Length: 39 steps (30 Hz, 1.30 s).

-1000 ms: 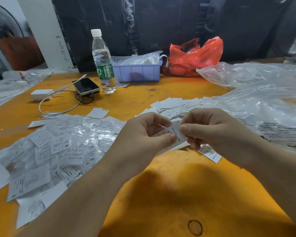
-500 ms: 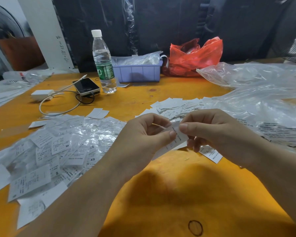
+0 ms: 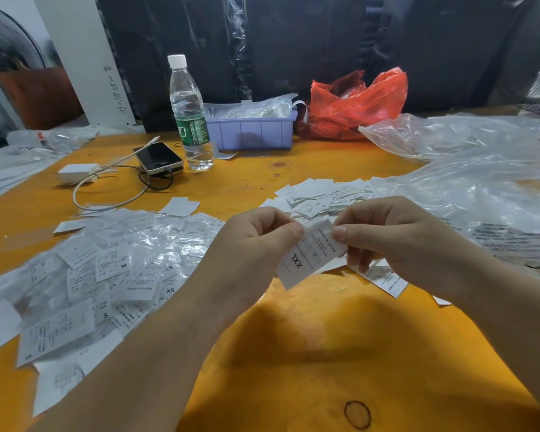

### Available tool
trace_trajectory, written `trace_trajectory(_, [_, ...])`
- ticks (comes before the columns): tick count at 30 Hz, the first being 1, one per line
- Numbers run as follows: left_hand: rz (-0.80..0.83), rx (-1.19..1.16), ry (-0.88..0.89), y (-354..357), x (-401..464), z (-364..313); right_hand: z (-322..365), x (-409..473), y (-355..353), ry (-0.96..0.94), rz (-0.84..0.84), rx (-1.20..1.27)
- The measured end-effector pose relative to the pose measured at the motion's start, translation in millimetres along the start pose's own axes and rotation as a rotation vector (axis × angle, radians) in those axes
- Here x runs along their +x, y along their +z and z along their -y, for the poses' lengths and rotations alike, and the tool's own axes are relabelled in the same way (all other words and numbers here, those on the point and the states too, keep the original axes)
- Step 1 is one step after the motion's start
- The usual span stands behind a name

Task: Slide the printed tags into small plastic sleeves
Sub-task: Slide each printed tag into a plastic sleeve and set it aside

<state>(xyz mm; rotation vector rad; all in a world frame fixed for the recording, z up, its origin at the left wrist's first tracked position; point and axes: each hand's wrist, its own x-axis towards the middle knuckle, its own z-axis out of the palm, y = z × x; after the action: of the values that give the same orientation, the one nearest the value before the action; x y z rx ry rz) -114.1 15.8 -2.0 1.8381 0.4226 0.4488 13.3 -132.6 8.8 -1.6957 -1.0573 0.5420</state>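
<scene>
- Left hand and right hand, mid-frame, both pinch one tag (marked XXL) held above the table.
- Sleeved tags heaped lower left.
- Loose tags behind the hands.
- Bottle upper left.

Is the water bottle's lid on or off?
On. The water bottle stands upright on the orange table, and its white cap sits on top of the neck.
</scene>
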Motion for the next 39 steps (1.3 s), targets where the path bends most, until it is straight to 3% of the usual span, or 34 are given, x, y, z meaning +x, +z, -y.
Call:
trace_trajectory(12, [0.094, -0.013, 0.026, 6.8, -4.2, -1.5, 1.1, -4.7, 4.7, 0.020, 0.169, -0.025])
trace_trajectory(22, [0.014, -0.011, 0.011, 5.3, -2.3, 1.6, -3.4, -3.0, 1.1, -0.080, 0.086, 0.030])
trace_trajectory(32, [0.090, -0.018, -0.067, 4.0, -1.3, -1.1, -4.0, -0.9, -0.9, -0.066, 0.037, 0.028])
trace_trajectory(39, [0.059, 0.008, -0.035, 4.0, -0.7, 0.2, -2.9, -0.5, -1.2, -0.038, 0.016, 0.065])
